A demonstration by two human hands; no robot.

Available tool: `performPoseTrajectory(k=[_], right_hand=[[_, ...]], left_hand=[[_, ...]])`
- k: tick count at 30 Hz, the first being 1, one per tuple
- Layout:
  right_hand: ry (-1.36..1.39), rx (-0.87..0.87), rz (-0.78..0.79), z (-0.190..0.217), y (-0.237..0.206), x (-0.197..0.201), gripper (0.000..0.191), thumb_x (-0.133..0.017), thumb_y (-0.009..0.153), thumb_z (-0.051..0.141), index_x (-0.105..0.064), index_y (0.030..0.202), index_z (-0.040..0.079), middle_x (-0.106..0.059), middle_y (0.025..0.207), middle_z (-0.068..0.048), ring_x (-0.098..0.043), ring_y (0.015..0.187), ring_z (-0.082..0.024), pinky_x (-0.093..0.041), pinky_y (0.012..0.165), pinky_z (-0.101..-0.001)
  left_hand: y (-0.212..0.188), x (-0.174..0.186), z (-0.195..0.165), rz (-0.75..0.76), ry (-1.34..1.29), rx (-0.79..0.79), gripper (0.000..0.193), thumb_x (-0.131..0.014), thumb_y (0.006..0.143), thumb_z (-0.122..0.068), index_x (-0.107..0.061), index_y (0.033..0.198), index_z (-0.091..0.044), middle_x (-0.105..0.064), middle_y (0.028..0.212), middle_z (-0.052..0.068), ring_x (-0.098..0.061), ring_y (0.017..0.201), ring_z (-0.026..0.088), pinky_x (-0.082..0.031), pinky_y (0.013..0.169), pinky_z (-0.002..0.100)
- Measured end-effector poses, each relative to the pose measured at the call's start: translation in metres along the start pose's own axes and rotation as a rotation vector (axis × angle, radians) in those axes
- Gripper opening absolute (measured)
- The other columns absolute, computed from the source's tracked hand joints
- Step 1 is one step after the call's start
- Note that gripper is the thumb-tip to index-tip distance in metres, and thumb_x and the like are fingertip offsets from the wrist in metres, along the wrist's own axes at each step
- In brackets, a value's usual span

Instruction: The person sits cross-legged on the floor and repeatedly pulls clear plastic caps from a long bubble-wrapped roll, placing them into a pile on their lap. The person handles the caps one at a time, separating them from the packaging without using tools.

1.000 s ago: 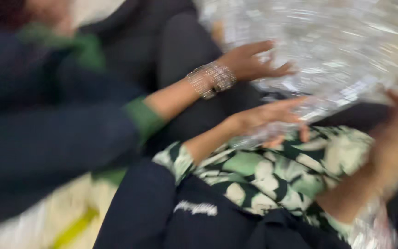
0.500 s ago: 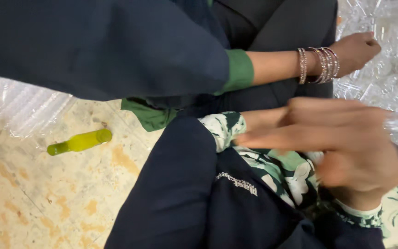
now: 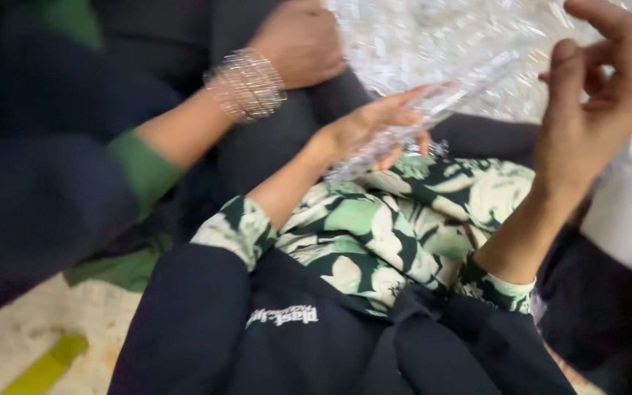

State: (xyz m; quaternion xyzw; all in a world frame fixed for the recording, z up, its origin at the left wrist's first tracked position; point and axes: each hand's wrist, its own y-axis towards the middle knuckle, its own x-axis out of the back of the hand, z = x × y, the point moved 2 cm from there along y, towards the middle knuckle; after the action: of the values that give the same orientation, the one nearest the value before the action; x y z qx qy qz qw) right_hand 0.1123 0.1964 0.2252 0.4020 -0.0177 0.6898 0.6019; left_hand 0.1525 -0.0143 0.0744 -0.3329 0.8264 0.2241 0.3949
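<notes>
My left hand (image 3: 374,124) is out over my lap and closed around a clear crushed plastic bottle (image 3: 462,84) that points up and to the right. Off to the right, my right hand (image 3: 594,102) is raised with its fingers curled apart and nothing in it. Both of my arms wear a dark jacket over green and white floral sleeves (image 3: 374,227). Another person's hand (image 3: 301,44), with several bangles (image 3: 246,84) on the wrist, rests on dark cloth at the upper left, close to my left hand.
A heap of clear plastic bottles (image 3: 477,29) fills the top right. The other person's dark sleeve with a green cuff (image 3: 140,164) crosses the left side. A yellow-green bottle (image 3: 38,369) lies on the pale floor at the bottom left.
The view has swung towards the bottle heap. My right hand has drawn back from in front of the camera and risen to the right. My left hand now grips a clear bottle.
</notes>
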Motion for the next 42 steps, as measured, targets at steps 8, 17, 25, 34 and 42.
performPoseTrajectory(k=[8,17,25,34,42], right_hand=[[-0.415,0.155,0.138,-0.019,-0.058,-0.008,0.059,-0.070,0.094,-0.012,-0.058,0.147,0.009,-0.048,0.153,-0.016,-0.052,0.139,-0.035,-0.049,0.119,-0.0446],[-0.268,-0.086,0.054,-0.052,-0.115,-0.017,0.063,-0.080,0.088,-0.009,-0.063,0.144,0.016,-0.050,0.158,-0.010,-0.054,0.140,-0.032,-0.051,0.115,-0.0403],[-0.197,-0.058,-0.255,-0.050,-0.136,-0.018,0.062,-0.080,0.077,-0.013,-0.067,0.132,0.013,-0.044,0.151,-0.022,-0.046,0.137,-0.042,-0.056,0.106,-0.0397],[-0.114,-0.400,-0.469,-0.079,-0.180,0.023,0.058,-0.072,0.087,-0.008,-0.062,0.141,0.010,-0.063,0.148,-0.009,-0.064,0.133,-0.031,-0.061,0.101,-0.0394],[-0.268,-0.509,-0.655,-0.198,-0.263,0.044,0.025,-0.079,0.113,0.006,-0.059,0.129,0.002,-0.075,0.112,-0.017,-0.076,0.102,-0.026,-0.060,0.096,-0.0371]], left_hand=[[-0.012,-0.012,0.010,0.032,-0.071,0.139,0.084,-0.062,0.102,-0.034,-0.020,0.169,-0.007,-0.066,0.106,0.030,-0.062,0.053,0.019,-0.051,0.046,0.028],[-0.005,-0.013,0.049,-0.004,-0.214,0.308,0.066,-0.045,0.110,-0.046,-0.034,0.158,-0.003,-0.066,0.114,0.034,-0.065,0.056,0.024,-0.051,0.045,0.030],[0.013,-0.042,0.060,-0.108,-0.212,0.385,0.074,-0.035,0.112,-0.059,-0.038,0.158,-0.001,-0.066,0.112,0.033,-0.066,0.058,0.022,-0.053,0.047,0.029],[0.069,-0.068,0.097,-0.031,-0.214,0.479,0.077,-0.032,0.112,-0.058,-0.039,0.159,0.003,-0.068,0.112,0.027,-0.067,0.066,0.021,-0.053,0.055,0.029],[0.076,-0.063,0.158,-0.082,-0.155,0.664,0.057,-0.045,0.114,-0.037,-0.045,0.153,0.004,-0.069,0.114,0.018,-0.065,0.073,0.015,-0.052,0.059,0.026]])
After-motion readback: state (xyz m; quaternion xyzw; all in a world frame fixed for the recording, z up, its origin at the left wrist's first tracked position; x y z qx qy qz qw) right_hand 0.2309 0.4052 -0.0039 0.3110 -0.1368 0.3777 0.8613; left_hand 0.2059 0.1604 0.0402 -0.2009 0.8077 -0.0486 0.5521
